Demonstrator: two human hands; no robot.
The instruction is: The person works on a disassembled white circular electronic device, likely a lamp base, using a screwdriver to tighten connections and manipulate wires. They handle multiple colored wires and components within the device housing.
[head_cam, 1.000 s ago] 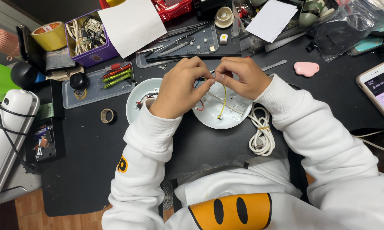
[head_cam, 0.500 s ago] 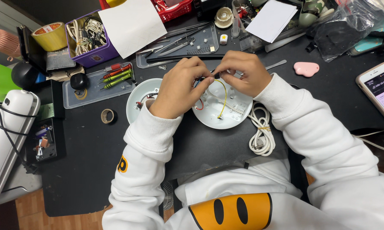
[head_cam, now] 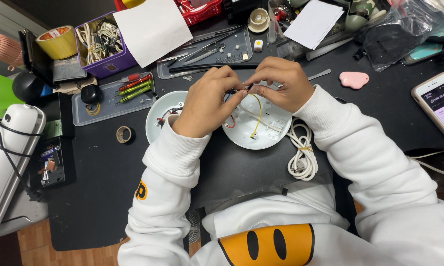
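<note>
i pinch thin wire ends (head_cam: 245, 87) between the fingertips of both hands, just above a round white housing (head_cam: 271, 129) that lies open on the black table (head_cam: 108, 187). a yellow wire (head_cam: 257, 114) curves from my fingertips down into the housing's middle, and a red wire (head_cam: 230, 123) loops at its left edge. my left hand (head_cam: 207, 101) is curled, thumb and forefinger pressed onto the wires; my right hand (head_cam: 281, 83) meets it from the other side, fingers closed on the same ends. a second white round cover (head_cam: 162, 114) sits just left of the housing, partly under my left wrist. a coiled white cable (head_cam: 302, 150) lies just right of it. farther out are a tray of small screwdrivers (head_cam: 114, 96), a ring of tape (head_cam: 124, 134), a pink pebble-shaped piece (head_cam: 354, 80) and a phone (head_cam: 441, 106) at the right edge.
</note>
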